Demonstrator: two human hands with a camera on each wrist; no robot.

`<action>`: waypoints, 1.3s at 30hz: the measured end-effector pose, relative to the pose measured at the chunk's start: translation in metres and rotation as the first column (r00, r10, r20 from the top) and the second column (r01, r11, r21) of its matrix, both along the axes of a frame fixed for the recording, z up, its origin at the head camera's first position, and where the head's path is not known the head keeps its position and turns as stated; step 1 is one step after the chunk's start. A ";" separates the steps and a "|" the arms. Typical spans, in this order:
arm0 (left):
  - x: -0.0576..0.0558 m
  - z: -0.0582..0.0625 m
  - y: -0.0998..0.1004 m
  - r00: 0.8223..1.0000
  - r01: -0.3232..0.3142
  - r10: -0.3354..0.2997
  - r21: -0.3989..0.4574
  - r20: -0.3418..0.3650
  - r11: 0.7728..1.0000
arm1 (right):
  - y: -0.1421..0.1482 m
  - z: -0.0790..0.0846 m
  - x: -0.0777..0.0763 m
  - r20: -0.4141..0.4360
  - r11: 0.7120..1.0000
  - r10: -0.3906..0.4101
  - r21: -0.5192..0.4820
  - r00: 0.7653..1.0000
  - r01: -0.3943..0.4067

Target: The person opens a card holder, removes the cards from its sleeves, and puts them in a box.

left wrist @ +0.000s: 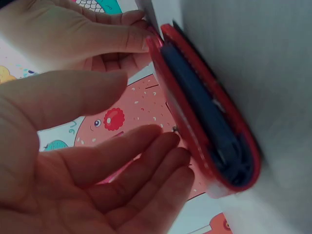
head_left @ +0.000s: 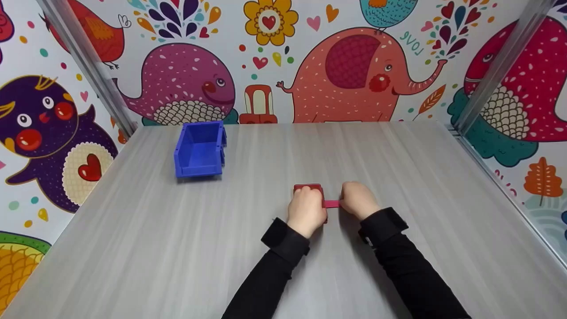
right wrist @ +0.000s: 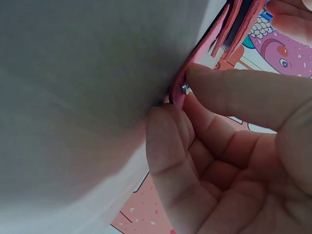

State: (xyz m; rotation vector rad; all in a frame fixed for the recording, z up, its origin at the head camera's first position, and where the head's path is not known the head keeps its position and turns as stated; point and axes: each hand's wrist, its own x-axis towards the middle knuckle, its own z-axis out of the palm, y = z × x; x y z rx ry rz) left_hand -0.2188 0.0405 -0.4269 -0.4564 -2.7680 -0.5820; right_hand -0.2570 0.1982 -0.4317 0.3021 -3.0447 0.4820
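A red wallet [head_left: 305, 186] lies on the table in front of me, partly covered in the head view by my left hand [head_left: 305, 210]. In the left wrist view, dark blue layers show inside the wallet [left wrist: 204, 112], and my left fingertips rest along its red cover, loosely extended. A pink-red strap [head_left: 332, 204] stretches from the wallet's right side to my right hand [head_left: 359, 200]. Thumb and fingers of the right hand pinch the end of that strap, close over the tabletop. Beside the thumb, a silver snap button [right wrist: 185, 88] shows on the strap in the right wrist view.
A blue plastic bin [head_left: 199, 170] stands at the back left of the pale wood-grain table [head_left: 177, 248]. Walls printed with cartoon animals enclose the back and both sides, with metal posts [head_left: 91, 66] at the corners.
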 end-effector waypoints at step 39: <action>0.001 -0.014 0.018 0.992 -0.069 0.046 -0.195 -0.121 0.978 | 0.000 0.000 -0.001 0.006 1.000 -0.016 0.004 1.000 0.016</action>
